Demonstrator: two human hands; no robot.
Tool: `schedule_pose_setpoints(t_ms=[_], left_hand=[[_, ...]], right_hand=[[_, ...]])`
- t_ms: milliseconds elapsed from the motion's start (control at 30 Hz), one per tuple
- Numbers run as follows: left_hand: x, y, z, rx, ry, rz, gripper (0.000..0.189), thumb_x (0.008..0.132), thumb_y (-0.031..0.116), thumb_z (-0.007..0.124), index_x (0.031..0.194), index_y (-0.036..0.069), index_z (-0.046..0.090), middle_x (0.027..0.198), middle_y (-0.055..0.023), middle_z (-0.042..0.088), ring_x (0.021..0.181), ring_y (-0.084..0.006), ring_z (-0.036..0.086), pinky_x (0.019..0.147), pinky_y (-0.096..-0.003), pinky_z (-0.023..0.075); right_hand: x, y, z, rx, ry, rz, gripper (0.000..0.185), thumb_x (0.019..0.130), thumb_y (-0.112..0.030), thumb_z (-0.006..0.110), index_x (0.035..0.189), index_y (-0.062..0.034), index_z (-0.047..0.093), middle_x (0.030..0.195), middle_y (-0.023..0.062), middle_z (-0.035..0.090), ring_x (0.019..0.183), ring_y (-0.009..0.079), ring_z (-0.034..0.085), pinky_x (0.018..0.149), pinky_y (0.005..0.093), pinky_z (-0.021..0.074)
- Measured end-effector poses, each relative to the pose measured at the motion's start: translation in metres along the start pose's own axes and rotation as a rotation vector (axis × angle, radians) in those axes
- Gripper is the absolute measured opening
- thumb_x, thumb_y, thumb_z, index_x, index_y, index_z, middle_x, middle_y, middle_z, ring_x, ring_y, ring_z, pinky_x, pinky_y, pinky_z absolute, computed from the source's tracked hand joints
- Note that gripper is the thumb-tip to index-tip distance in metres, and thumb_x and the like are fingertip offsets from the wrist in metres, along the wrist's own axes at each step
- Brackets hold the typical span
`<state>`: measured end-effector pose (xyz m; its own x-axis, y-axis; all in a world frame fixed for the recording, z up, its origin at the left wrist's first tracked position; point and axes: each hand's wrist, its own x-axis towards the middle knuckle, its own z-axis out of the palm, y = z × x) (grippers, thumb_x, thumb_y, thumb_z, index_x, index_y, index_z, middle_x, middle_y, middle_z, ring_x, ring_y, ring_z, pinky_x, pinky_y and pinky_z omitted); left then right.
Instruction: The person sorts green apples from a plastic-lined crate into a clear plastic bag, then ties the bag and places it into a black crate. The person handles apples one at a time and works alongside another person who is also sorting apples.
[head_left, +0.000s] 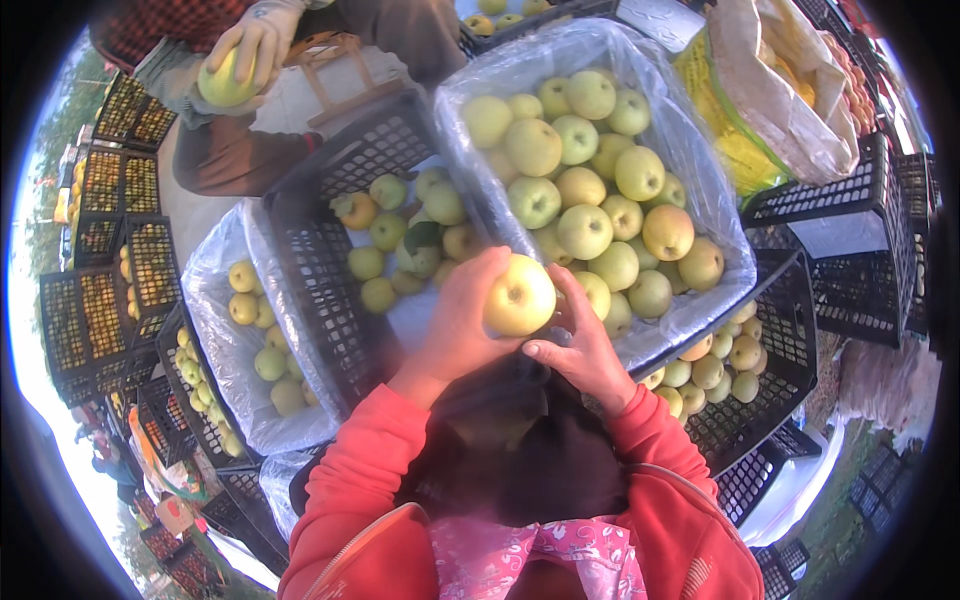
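Observation:
My left hand (463, 311) grips a pale yellow apple (521, 295), stem or blossom hollow facing up. Just right of it is my right hand (587, 343), thumb and fingers apart; its index fingertip is close to the apple, and whether it touches cannot be told. Beyond my left hand stands a black plastic crate (304, 251) holding greenish apples (388, 231) and a few leaves. A crate lined with clear plastic film (709, 187), filled with green-yellow apples (585, 232), lies ahead and to the right of my right hand.
Another person's gloved hand (259, 45) holds a green apple (229, 79) at upper left. A second film-lined crate (217, 300) stands left, with fewer apples. At right are a black crate of apples (780, 330) and a woven sack (795, 97). Stacked crates (97, 315) line the left.

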<state>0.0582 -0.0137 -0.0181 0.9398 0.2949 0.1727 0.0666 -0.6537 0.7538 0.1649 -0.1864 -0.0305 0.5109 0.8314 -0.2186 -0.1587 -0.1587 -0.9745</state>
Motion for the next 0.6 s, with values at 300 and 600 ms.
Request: schedule_pose_setpoints(t_ms=[300, 600], left_hand=[[0.002, 0.014, 0.015, 0.157, -0.128, 0.174, 0.078, 0.073, 0.032, 0.080, 0.137, 0.008, 0.042, 0.140, -0.0169, 0.046, 0.121, -0.0397, 0.048, 0.102, -0.0493, 0.0395], [0.001, 0.025, 0.012, -0.019, -0.305, 0.042, 0.071, 0.072, 0.022, 0.082, 0.132, 0.006, 0.049, 0.138, -0.0134, 0.050, 0.126, -0.0349, 0.047, 0.106, -0.0441, 0.0383]], right_hand=[[-0.008, -0.005, -0.001, -0.282, 0.152, -0.158, 0.099, 0.063, -0.023, 0.089, 0.142, 0.0021, 0.035, 0.138, 0.0246, 0.043, 0.129, 0.0390, 0.045, 0.109, 0.0421, 0.0377], [-0.036, 0.000, -0.080, -0.234, 0.473, 0.067, 0.089, 0.068, -0.024, 0.082, 0.141, 0.0012, 0.038, 0.128, 0.0205, 0.056, 0.119, 0.0290, 0.057, 0.102, 0.0380, 0.0456]])
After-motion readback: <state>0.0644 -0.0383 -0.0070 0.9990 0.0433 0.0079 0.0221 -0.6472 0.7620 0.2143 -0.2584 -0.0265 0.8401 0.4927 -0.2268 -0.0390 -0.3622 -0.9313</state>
